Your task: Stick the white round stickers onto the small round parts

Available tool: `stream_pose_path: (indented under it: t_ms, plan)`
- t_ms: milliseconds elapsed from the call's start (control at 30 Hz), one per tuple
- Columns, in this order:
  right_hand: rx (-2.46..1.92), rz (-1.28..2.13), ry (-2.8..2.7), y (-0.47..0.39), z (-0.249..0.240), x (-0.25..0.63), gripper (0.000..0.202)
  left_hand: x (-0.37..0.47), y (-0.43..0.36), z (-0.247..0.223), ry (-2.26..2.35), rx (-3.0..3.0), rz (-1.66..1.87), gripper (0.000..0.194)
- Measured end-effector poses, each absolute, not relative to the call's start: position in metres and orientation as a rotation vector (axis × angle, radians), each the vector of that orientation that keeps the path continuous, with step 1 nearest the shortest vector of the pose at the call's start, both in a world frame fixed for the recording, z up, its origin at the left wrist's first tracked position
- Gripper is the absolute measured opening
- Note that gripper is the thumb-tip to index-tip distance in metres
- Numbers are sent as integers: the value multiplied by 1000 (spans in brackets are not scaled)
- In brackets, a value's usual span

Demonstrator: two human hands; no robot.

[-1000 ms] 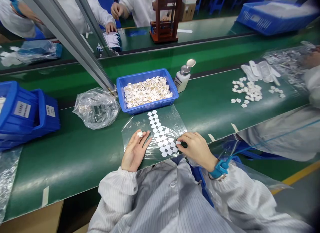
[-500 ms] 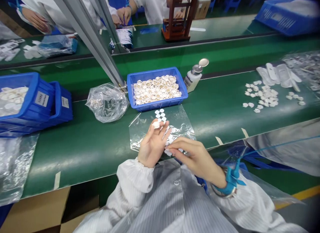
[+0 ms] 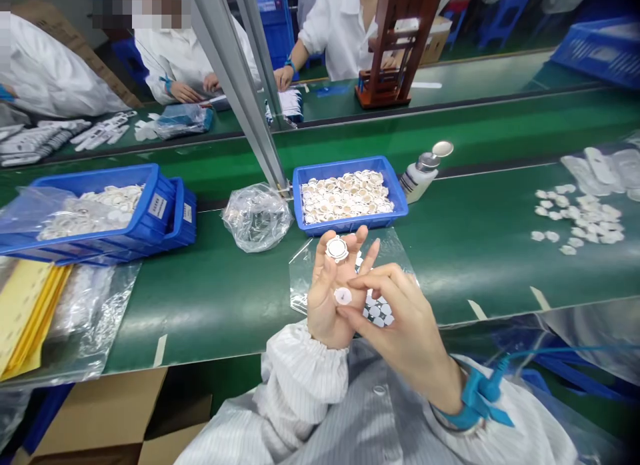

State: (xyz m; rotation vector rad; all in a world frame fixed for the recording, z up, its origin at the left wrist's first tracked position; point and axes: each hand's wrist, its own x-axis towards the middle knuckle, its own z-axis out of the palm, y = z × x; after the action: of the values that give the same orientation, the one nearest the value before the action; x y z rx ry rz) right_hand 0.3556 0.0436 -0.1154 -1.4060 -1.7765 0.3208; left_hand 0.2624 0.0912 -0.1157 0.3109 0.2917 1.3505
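Observation:
My left hand (image 3: 327, 305) is turned palm up and grips a small round white part with tabs on its rim (image 3: 337, 249) between thumb and fingers. Just below that part, my right hand (image 3: 400, 318) pinches a thin white disc (image 3: 343, 296) over the left palm. Under both hands lies a clear plastic sheet (image 3: 303, 268) bearing several flat white discs (image 3: 379, 310). Behind them stands a blue bin (image 3: 353, 226) full of similar round white parts (image 3: 345, 195). My hands partly cover the sheet and its discs.
A dispenser bottle (image 3: 419, 180) with its lid up stands right of the bin. To the left are a crumpled plastic bag (image 3: 257, 218) and blue bins (image 3: 100, 245). Loose white pieces (image 3: 590, 218) lie at right. A metal post (image 3: 245, 85) rises behind; co-workers sit across.
The right hand has lifted a white disc from the sheet up to the left palm. The left hand has turned its round part to face me. The view has shifted left.

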Motion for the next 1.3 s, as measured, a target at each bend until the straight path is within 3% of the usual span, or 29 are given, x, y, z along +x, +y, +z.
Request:
stream_pose_path:
  t_ms: [267,600,833,1100,1300]
  plan:
    - [-1394,134,-1890,42,-102,357,7,259,87,-113,335,382,1316,13]
    - [-1329,293,-1736,42,-104,363,27,258,97,-97,363,396,1407,13]
    - [-1252,304,-1719,48,-98,359,23,259,99,-87,272,495,1475,10]
    - [-1260,82,-1826,55,-95,355,8,262,92,-94,296,502,1438,18]
    - [-1091,219,-1824,54,-83,376,12,253,87,-105,389,538,1393,20]
